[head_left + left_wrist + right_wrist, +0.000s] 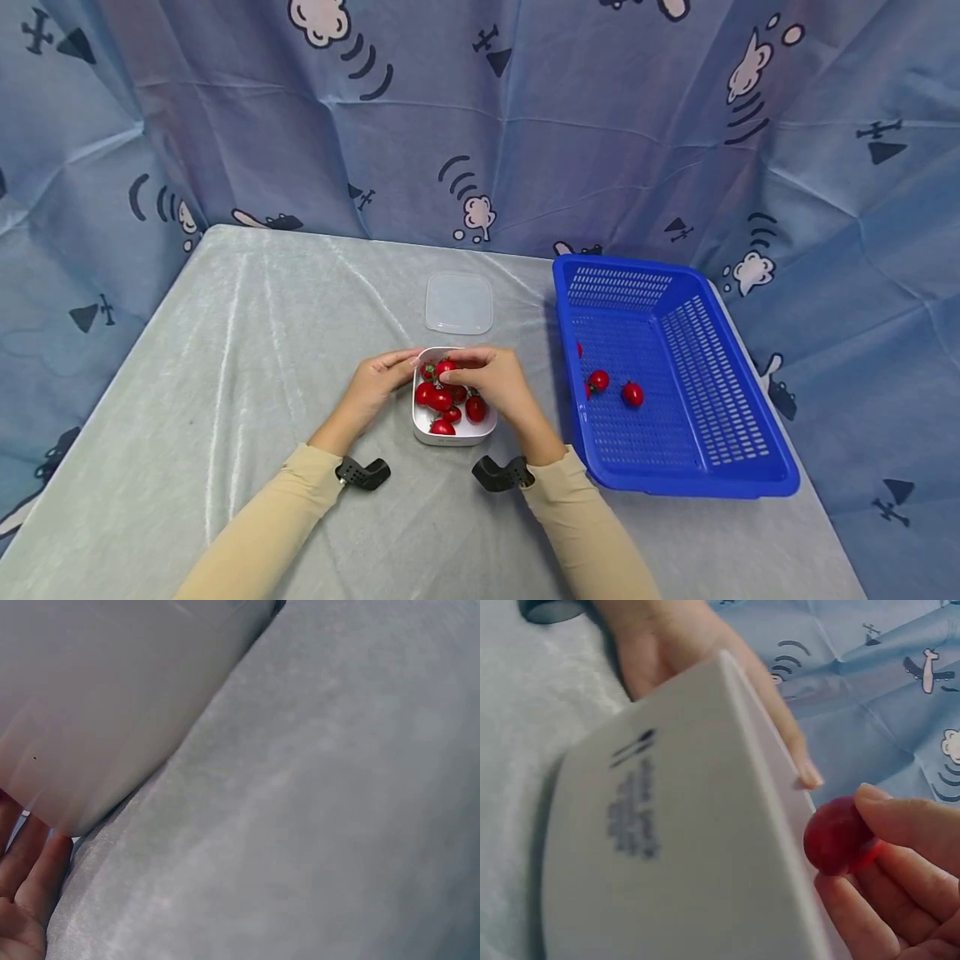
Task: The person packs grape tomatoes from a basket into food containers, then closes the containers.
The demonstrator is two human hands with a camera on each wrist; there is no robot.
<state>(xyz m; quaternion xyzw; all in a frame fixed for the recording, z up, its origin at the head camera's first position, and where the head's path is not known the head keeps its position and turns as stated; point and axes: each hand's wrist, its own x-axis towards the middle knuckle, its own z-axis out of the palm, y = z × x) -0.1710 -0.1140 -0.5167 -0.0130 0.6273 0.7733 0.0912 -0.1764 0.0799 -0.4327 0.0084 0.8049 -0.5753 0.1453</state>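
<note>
A white square container (pixel 454 437) holds several red cherry tomatoes (pixel 439 400). My left hand (pixel 375 385) grips the container's left side, a fingertip over its rim in the right wrist view and other fingers (pixel 43 874) against the outer wall in the left wrist view. My right hand (pixel 497 382) is over the container's far right part. Between its thumb and fingers it pinches a cherry tomato (pixel 838 836), just beside the rim in the right wrist view. Dark printing with a fork and spoon mark shows on the container's wall (pixel 682 885).
A blue plastic basket (pixel 750 483) stands at the right with a few cherry tomatoes (pixel 632 394) near its left side. A clear lid (pixel 459 304) lies flat beyond the container. Pale cloth covers the table (pixel 225 375), and a patterned blue curtain (pixel 420 125) hangs behind it.
</note>
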